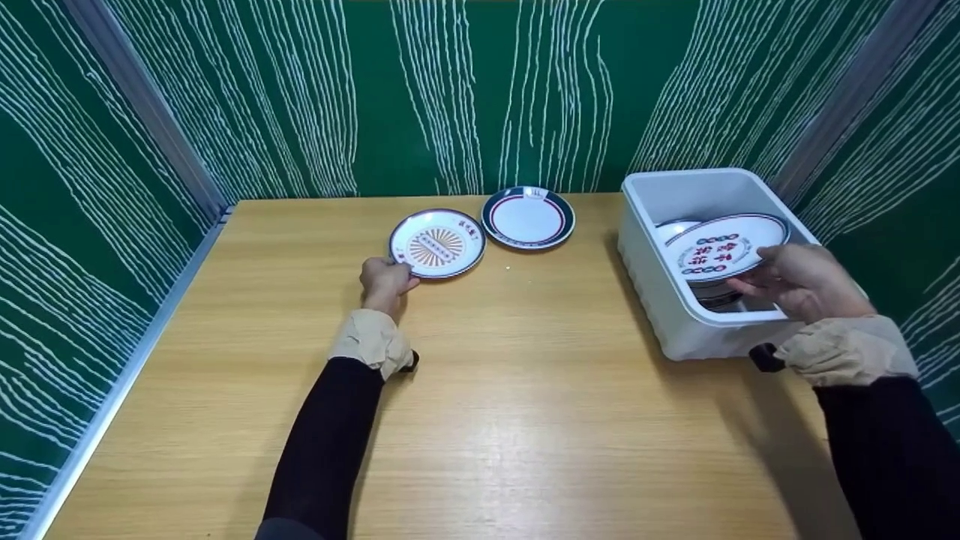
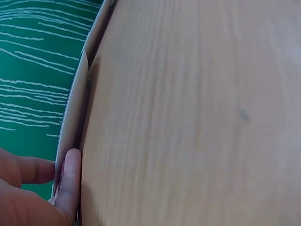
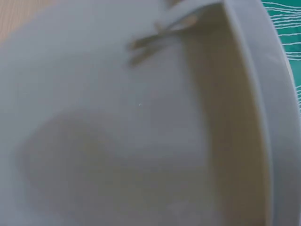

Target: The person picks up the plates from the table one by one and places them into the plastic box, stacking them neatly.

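Observation:
My left hand pinches the near rim of a white plate with an orange sunburst, which lies on the wooden table. In the left wrist view the thumb presses the plate's edge, with a finger on its other side. My right hand holds a white plate with red and black characters by its near rim, tilted above the white plastic tub. The right wrist view shows only the tub's blurred inner wall.
A plate with a dark teal rim and red ring lies at the table's far edge, right of the sunburst plate. More dishes sit inside the tub. Green patterned walls enclose the table on three sides.

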A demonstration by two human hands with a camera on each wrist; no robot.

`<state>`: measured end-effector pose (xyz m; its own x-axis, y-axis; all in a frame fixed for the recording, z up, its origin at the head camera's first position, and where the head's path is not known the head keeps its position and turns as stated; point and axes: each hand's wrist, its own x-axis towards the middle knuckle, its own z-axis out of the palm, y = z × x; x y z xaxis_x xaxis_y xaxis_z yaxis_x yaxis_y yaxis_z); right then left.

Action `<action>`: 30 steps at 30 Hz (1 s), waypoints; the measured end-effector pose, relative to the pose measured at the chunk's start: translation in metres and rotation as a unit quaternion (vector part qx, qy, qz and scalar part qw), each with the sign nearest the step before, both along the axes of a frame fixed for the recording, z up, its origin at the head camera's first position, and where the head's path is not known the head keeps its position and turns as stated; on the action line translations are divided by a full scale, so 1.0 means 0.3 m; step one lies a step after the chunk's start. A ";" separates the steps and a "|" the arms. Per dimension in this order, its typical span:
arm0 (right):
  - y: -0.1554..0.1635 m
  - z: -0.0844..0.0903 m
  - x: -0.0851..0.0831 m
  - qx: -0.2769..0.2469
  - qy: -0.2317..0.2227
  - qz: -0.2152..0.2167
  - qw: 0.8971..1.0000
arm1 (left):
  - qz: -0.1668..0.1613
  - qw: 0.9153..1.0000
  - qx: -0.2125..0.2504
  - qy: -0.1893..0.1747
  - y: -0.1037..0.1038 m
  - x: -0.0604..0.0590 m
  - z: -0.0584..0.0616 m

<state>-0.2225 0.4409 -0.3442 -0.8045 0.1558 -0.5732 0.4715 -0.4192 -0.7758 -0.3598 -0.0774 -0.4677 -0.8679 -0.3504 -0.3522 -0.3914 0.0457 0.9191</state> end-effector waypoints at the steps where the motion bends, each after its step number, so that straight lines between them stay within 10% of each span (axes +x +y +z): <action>1: 0.001 0.000 -0.001 -0.003 -0.001 -0.003 1.000 | -0.004 1.000 0.006 0.001 -0.001 0.000 0.001; 15: 0.003 -0.004 -0.007 -0.081 0.015 0.002 0.997 | -0.046 0.997 0.054 0.037 -0.023 0.019 -0.003; 24: -0.006 -0.006 -0.014 0.004 0.026 0.034 0.999 | -0.050 0.996 0.072 0.034 -0.044 0.028 0.000; 30: -0.008 -0.006 -0.013 0.037 0.022 -0.020 0.999 | -0.055 0.997 0.059 0.011 -0.057 0.041 0.020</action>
